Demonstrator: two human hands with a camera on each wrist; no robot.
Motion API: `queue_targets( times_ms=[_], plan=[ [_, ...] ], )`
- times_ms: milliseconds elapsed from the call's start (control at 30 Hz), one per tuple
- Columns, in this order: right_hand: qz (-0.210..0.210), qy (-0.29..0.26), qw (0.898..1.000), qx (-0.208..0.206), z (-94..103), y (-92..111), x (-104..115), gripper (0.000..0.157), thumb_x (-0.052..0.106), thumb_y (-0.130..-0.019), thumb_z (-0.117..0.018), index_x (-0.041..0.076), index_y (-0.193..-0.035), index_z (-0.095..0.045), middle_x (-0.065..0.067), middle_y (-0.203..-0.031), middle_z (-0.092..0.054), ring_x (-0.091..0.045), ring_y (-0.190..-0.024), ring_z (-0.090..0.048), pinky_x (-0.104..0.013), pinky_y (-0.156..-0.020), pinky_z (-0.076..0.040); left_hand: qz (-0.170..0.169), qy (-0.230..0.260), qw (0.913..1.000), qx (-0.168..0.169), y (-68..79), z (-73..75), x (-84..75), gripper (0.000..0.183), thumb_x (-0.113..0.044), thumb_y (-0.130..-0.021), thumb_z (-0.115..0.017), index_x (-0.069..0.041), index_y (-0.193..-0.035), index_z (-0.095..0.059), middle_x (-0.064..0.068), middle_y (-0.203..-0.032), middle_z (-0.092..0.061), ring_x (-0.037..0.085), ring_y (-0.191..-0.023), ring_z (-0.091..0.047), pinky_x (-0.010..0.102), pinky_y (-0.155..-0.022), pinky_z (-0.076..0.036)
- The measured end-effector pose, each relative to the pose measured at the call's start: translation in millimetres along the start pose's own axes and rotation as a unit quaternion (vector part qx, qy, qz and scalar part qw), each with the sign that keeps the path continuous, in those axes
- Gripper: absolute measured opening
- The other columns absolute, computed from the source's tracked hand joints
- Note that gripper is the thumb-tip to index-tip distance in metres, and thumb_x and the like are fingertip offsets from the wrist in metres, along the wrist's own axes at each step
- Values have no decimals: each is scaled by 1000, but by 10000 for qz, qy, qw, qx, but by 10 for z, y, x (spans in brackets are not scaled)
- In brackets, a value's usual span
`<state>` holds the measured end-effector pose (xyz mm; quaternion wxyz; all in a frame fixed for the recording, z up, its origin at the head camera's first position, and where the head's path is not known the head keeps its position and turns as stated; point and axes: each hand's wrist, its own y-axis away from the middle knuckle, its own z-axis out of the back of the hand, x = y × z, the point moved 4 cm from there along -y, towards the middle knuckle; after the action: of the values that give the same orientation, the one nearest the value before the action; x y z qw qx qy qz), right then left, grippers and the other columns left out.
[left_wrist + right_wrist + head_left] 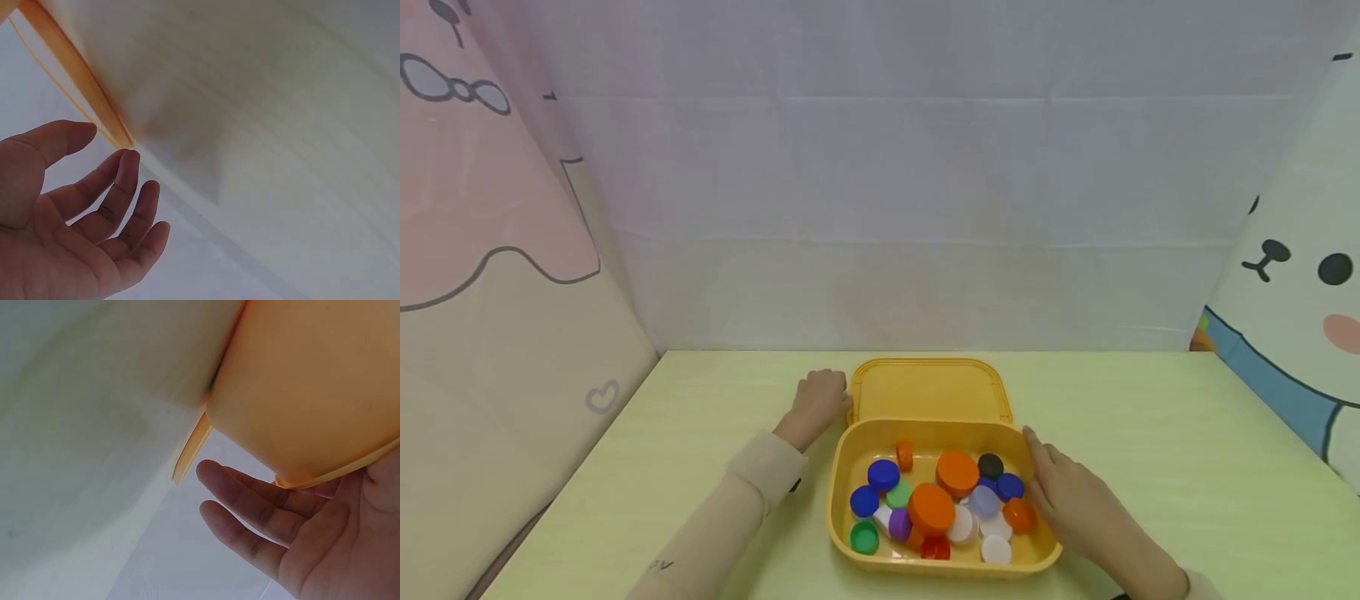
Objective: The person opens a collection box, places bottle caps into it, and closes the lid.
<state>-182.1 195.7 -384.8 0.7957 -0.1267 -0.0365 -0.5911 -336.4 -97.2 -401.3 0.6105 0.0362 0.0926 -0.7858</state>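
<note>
A yellow plastic box point(943, 570) holds many loose bottle caps, among them a large orange cap point(931, 509), a blue cap point(883, 475), a green cap point(864, 537) and a white cap point(996, 549). Behind it on the table lies its yellow lid point(928, 388), the near edge hidden by the box. My left hand point(822, 404) is at the lid's left edge, its fingers loosely bent and the thumb apart in the left wrist view. Along the box's right rim rests my right hand point(1071, 500), with fairly straight fingers; its thumb is hidden in the right wrist view.
The pale yellow-green table point(1187, 467) extends to both sides of the box. A white cloth wall point(925, 208) hangs along its back edge. Printed cloths with cartoon figures hang at the left point(490, 250) and right point(1285, 333).
</note>
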Motion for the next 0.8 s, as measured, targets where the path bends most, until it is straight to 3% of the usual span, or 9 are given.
queue_targets(
  times_ms=[200,400,633,800],
  plan=[
    [27,7,10000,-39,-6,-4,6,53,14,-87,-53,-6,-134,-37,-17,-107,-60,-26,-81,-62,-43,-75,-51,77,-6,9999,116,-5,-70,0,32,-13,-81,-57,-11,-53,-42,1,-53,-36,20,-55,-41,33,-53,-37],
    [25,14,10000,-43,-5,-7,7,53,14,-87,-53,-6,-133,-38,-15,-104,-60,-22,-76,-59,-41,-73,-52,65,-104,9999,42,-8,-95,-41,14,-13,-78,-58,-6,-68,-52,8,-66,-49,27,-64,-50,41,-62,-45],
    [38,16,10000,-62,4,-9,13,53,13,-86,-53,-6,-133,-38,-16,-105,-60,-23,-77,-60,-41,-73,-52,394,-52,9991,128,-31,-130,-27,9,-12,-80,-55,-5,-76,-54,9,-71,-52,29,-68,-52,42,-65,-46],
    [37,40,10000,-37,7,-6,12,53,13,-86,-53,-6,-133,-38,-14,-102,-60,-19,-73,-57,-40,-70,-51,728,75,9972,168,-68,-139,-9,7,-10,-76,-54,-8,-70,-53,7,-66,-52,26,-64,-51,37,-58,-44]
  ],
)
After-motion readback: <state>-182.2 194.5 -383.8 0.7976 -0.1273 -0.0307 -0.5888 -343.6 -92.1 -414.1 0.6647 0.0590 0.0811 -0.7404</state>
